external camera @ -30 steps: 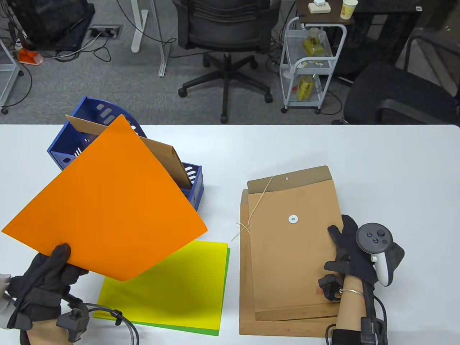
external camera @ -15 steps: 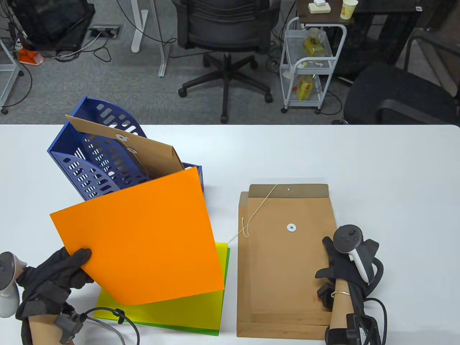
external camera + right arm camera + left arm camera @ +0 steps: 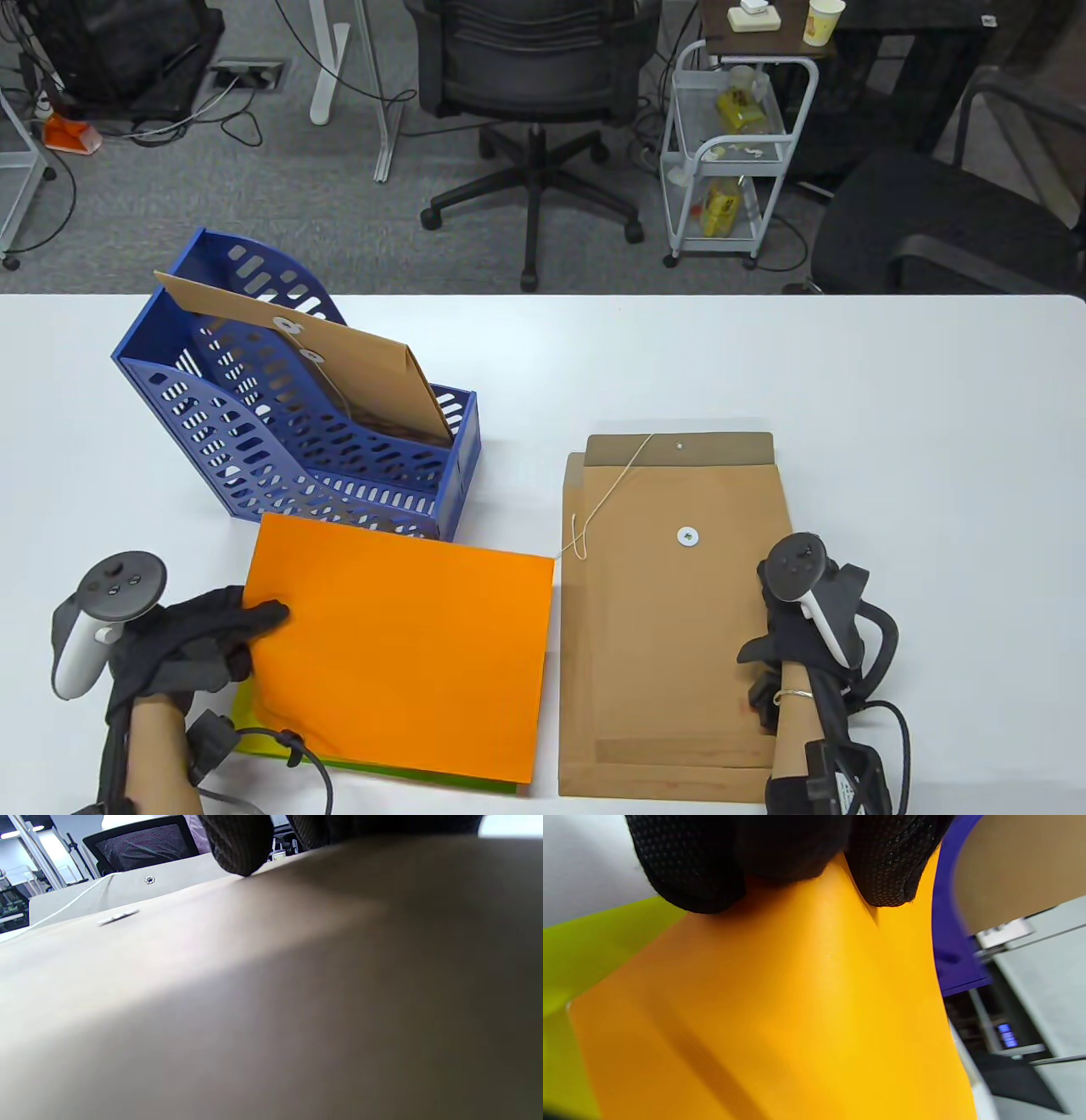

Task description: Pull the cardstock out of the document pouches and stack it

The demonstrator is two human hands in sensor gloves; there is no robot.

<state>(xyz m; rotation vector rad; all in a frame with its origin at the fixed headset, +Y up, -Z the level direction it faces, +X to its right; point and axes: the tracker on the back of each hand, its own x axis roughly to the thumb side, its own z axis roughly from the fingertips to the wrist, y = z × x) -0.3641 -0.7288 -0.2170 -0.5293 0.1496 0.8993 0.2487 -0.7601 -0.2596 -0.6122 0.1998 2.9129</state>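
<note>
So the orange sheet (image 3: 399,654) just came down from mid-air onto the yellow sheet (image 3: 568,955), stack grows. Left hand (image 3: 191,645) still pinches its left edge; right hand (image 3: 806,628) rests on the emptied envelopes (image 3: 670,611), fingers hidden, can't tell. White table (image 3: 891,407), blue file rack (image 3: 280,424) holding one more envelope (image 3: 356,365), office chairs beyond.

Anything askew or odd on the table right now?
Minor only. The orange cardstock lies rotated against the yellow sheet beneath, whose edge peeks out by the left hand. The two flat pouches sit slightly offset, a loose string trailing off the top one.
</note>
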